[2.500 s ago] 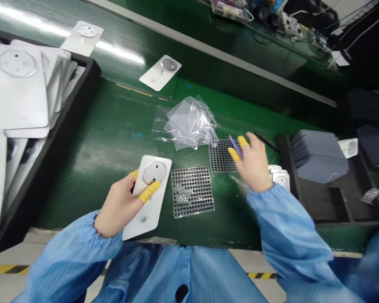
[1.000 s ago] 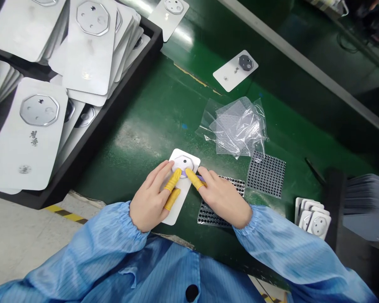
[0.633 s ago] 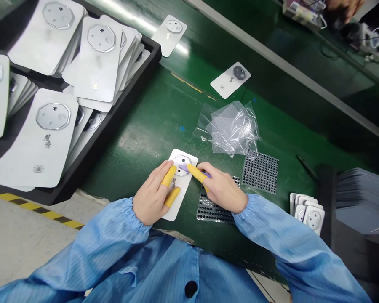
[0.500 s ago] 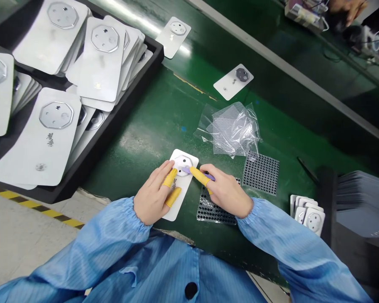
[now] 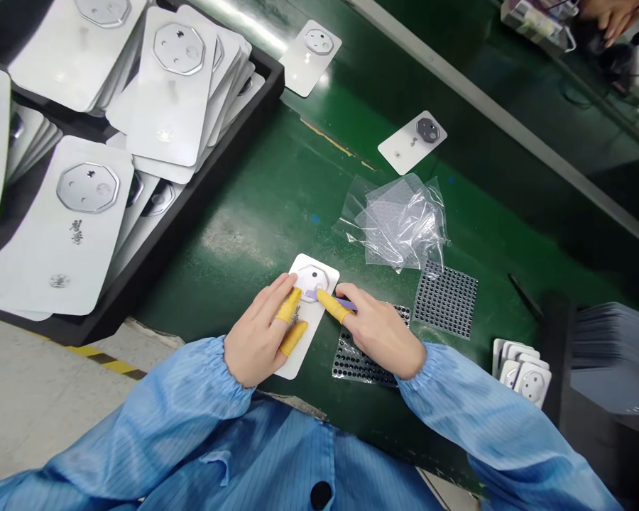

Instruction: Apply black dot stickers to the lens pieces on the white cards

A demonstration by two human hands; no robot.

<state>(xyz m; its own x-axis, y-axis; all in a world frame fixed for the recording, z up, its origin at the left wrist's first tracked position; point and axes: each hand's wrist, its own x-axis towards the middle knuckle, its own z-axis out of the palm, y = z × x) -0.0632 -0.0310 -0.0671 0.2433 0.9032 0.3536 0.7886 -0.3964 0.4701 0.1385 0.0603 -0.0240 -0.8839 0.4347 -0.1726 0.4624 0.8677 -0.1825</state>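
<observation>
A white panel [image 5: 303, 341] with an octagonal ring near its top lies on the green table in front of me. My left hand [image 5: 263, 323], with yellow covers on two fingers, rests on the panel's left side, fingers spread and holding nothing. In my right hand [image 5: 375, 326] is a purple tool [image 5: 346, 304], gripped under a yellow-covered index finger. Its tip touches the panel inside the octagon, hiding part of it. Under and beside my right hand is a sheet of black dots [image 5: 356, 365]; a second dotted sheet [image 5: 446, 298] lies to its right.
A black tray [image 5: 165, 238] of stacked white panels fills the upper left. Crumpled clear film [image 5: 399, 220] lies beyond my hands. Two single panels [image 5: 309, 60] [image 5: 405, 145] sit farther back. Small panels [image 5: 530, 380] and grey sheets [image 5: 612, 355] are at right. Another person's hand [image 5: 615, 18] shows top right.
The view has shifted slightly. The tool tip and my right index finger sit a little lower inside the octagon. My left hand keeps its place on the panel.
</observation>
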